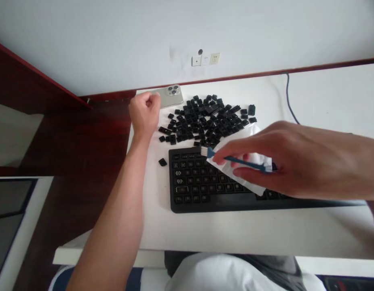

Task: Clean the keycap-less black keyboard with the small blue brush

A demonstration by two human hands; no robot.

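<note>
A small blue brush (235, 161) is being held in the right hand (284, 161), pinched between thumb and fingers together with a crumpled white cloth or wipe (235, 178), so this hand is being kept closed around both. The white bristle tip of the brush is being pointed left, just over the upper left part of a black keyboard (205, 186) whose keycaps are off, the bare switch sockets being shown in rows. The keyboard is being supported on a white desk (235, 230), near its front edge. Behind the keyboard, a heap of loose black keycaps (209, 119) is being kept on the desk, and a single stray keycap (162, 162) is lying apart, just left of the keyboard. The left hand (144, 113) is being held curled into a loose fist at the far left of the desk, beside the heap; whether anything is being gripped inside it cannot be told. Just beyond its knuckles, a phone (172, 95) is lying camera side up. A dark cable (289, 97) is being trailed across the desk at the back right.
</note>
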